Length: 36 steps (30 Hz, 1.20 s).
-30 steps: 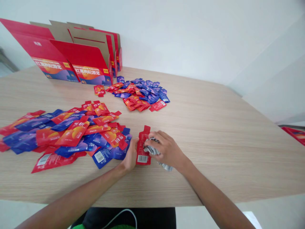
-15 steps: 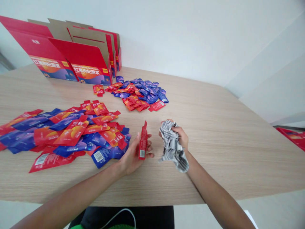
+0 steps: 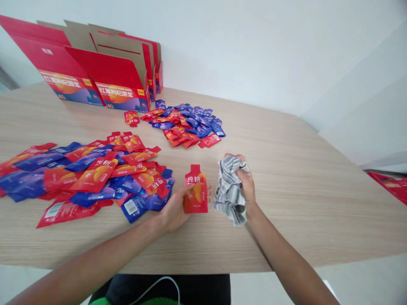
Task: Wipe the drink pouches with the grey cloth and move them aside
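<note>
My left hand (image 3: pixel 174 208) holds a red pouch (image 3: pixel 196 199) with an orange print, its front facing me and its narrow spout end up. The thumb lies over the pouch's front, and fingertips show past its right edge. Just to the right, my right hand (image 3: pixel 248 182) grips a crumpled grey-and-white striped cloth (image 3: pixel 229 186), bunched between thumb and fingers. Cloth and pouch are a little apart. Left of my left hand spreads a large heap of red and blue pouches (image 3: pixel 95 173), overlapping one another.
A second pile of red and blue pouches (image 3: pixel 187 123) lies farther back. One or two red pouches (image 3: pixel 131 118) sit left of it. Red cartons (image 3: pixel 122 99) with raised flaps stand at the back left of the wooden table (image 3: pixel 305 190), near the white wall.
The red pouch has turned from edge-on to showing its printed front. My right hand has moved slightly right and up with the cloth.
</note>
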Motion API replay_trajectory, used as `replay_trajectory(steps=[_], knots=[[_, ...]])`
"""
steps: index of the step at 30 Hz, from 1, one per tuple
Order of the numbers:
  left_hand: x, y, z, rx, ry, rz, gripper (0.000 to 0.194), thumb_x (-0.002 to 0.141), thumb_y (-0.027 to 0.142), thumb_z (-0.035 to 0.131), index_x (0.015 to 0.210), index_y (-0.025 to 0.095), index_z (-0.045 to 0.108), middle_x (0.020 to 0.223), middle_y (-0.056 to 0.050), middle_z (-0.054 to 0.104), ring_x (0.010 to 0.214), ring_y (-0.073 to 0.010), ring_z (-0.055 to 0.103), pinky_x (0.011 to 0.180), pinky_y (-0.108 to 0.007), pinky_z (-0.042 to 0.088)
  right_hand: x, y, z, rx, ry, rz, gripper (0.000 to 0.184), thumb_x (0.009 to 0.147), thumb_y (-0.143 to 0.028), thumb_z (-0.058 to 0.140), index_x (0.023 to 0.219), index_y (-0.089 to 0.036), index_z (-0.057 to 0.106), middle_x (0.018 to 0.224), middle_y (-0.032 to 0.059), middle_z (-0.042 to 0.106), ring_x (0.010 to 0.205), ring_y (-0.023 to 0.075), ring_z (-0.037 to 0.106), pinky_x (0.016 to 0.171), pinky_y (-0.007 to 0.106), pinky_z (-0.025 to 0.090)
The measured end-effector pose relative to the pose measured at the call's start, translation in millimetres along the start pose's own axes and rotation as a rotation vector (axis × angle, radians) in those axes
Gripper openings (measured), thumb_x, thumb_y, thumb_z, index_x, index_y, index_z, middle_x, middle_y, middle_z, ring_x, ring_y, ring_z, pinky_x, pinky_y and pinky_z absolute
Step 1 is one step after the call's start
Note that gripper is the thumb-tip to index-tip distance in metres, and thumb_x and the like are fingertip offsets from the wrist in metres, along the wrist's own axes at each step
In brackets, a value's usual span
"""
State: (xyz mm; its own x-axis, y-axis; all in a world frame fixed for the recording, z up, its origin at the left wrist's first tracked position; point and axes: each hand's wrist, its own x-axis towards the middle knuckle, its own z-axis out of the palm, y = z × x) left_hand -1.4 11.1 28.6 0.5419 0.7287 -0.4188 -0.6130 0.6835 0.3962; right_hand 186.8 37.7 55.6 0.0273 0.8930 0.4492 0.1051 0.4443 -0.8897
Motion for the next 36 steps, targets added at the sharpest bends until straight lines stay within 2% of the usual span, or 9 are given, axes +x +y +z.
replay_trajectory(steps=[2,5,9,15,20,25,28,31,36], knots=[[0.8,-3.6,0.3,-0.012,-0.042,0.009,0.035,0.102,0.034,0.048,0.111,0.011,0.072,0.105,-0.014,0.076,0.100,-0.0244,0.071,0.093,-0.036,0.055,-5.9,-6.2,5.5,-0.133,-0.027,-0.190,0.024,0.093,-0.047,0.056,0.103,-0.026,0.061,0.112,0.0091,0.061,0.101,0.0266,0.062,0.089,0.043,0.053],[1.4,-8.6,0.6,-0.026,-0.078,0.080,0.034,0.102,0.038,0.049,0.105,0.014,0.073,0.104,-0.011,0.076,0.104,-0.0253,0.069,0.094,-0.036,0.054,-14.0,-8.1,14.0,-0.386,-0.345,-0.398,0.014,0.092,-0.033,0.062,0.104,-0.026,0.066,0.114,0.0093,0.061,0.107,0.0267,0.061,0.093,0.044,0.051],[0.3,-9.2,-1.5,-0.034,-0.038,0.099,0.034,0.103,0.033,0.047,0.089,0.014,0.071,0.093,-0.009,0.074,0.095,-0.0218,0.070,0.086,-0.031,0.055,-20.2,-1.8,22.5,-0.575,-0.550,-0.454,0.019,0.085,-0.021,0.069,0.104,-0.025,0.065,0.118,0.0089,0.060,0.109,0.0258,0.058,0.096,0.043,0.050],[-3.4,-0.7,-0.8,-0.045,0.026,0.085,0.041,0.103,0.043,0.044,0.095,0.013,0.071,0.082,-0.007,0.070,0.076,-0.0190,0.068,0.072,-0.029,0.057,-22.8,-2.3,24.2,-0.605,-0.763,-0.604,0.015,0.086,-0.025,0.072,0.100,-0.023,0.065,0.116,0.0074,0.061,0.105,0.0232,0.057,0.094,0.040,0.050],[-1.7,-3.3,-1.6,-0.047,-0.048,0.060,0.039,0.104,0.036,0.044,0.087,0.014,0.071,0.079,-0.005,0.068,0.072,-0.0160,0.064,0.076,-0.028,0.055,-18.9,-3.0,20.8,-0.651,-0.621,-0.591,0.018,0.086,-0.024,0.074,0.101,-0.023,0.065,0.113,0.0085,0.061,0.104,0.0243,0.057,0.092,0.039,0.049],[-3.4,-11.1,1.9,0.032,-0.082,0.036,0.037,0.105,0.033,0.041,0.107,0.014,0.072,0.099,-0.007,0.073,0.092,-0.0177,0.066,0.091,-0.030,0.050,-11.0,-2.4,13.6,-0.685,-0.328,-0.448,0.019,0.084,-0.016,0.067,0.102,-0.023,0.064,0.112,0.0087,0.058,0.105,0.0263,0.056,0.093,0.041,0.049],[-4.8,-12.8,2.8,0.047,-0.061,0.001,0.038,0.106,0.033,0.038,0.112,0.015,0.071,0.101,-0.006,0.074,0.093,-0.0171,0.066,0.091,-0.029,0.049,-9.7,-3.3,12.0,-0.678,-0.253,-0.405,0.019,0.084,-0.015,0.064,0.102,-0.023,0.064,0.110,0.0085,0.056,0.101,0.0260,0.056,0.090,0.042,0.050],[-5.0,-11.0,1.3,0.024,-0.080,0.020,0.038,0.106,0.034,0.039,0.108,0.014,0.072,0.096,-0.006,0.074,0.089,-0.0172,0.066,0.090,-0.029,0.050,-12.2,-4.8,13.8,-0.639,-0.327,-0.430,0.018,0.084,-0.017,0.065,0.101,-0.023,0.064,0.110,0.0089,0.056,0.102,0.0260,0.057,0.088,0.041,0.051],[-5.4,-3.9,-2.5,-0.034,-0.074,0.033,0.041,0.104,0.038,0.043,0.088,0.013,0.072,0.076,-0.005,0.068,0.070,-0.0162,0.064,0.072,-0.027,0.053,-21.2,-4.5,22.0,-0.620,-0.627,-0.608,0.015,0.087,-0.025,0.068,0.100,-0.022,0.063,0.111,0.0090,0.060,0.100,0.0244,0.058,0.087,0.038,0.051]])
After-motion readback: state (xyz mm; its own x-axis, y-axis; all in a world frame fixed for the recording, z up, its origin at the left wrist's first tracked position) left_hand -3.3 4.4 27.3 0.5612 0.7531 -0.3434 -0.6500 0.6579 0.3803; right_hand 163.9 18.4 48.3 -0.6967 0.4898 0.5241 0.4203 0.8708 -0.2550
